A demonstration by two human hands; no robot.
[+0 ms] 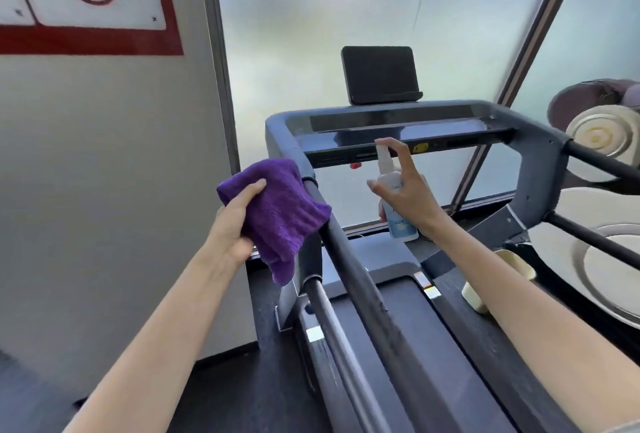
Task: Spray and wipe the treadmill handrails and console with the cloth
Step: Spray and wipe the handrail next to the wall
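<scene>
Left hand [232, 225] first: fingers curled shut around a purple terry cloth [277, 211], thumb pressed flat on top, the bunched fabric draped over the front end of the left handrail [349, 277] where it meets the console frame. That cloth looks soft, thick and floppy, with a loose tail hanging below the palm; it should mould around the round rail easily, and a full-palm wrap is the hold that suits it, so no corner drags.

Over to the right hand [405, 190]: closed around a small white spray bottle [394, 204], index finger arched up onto the pump head, nozzle aimed toward the underside edge of the console [398, 128]. The bottle looks light, rigid plastic, slim enough for a one-handed grip round the body; its blue label sits low, below the fingers. If mist gets on it, it could turn slick, so a firm wrap at the waist seems wise.

Outward now: the console bar is glossy black with a yellow tag and a red safety key beneath, and a dark tablet screen [379, 74] stands on its far edge against the frosted window. The handrail is dark, smooth and stiff, running back toward the camera above the treadmill belt [398, 328]. The right handrail [602, 162] juts out past the frame's right corner; whether it has been wiped, I can't tell.
</scene>
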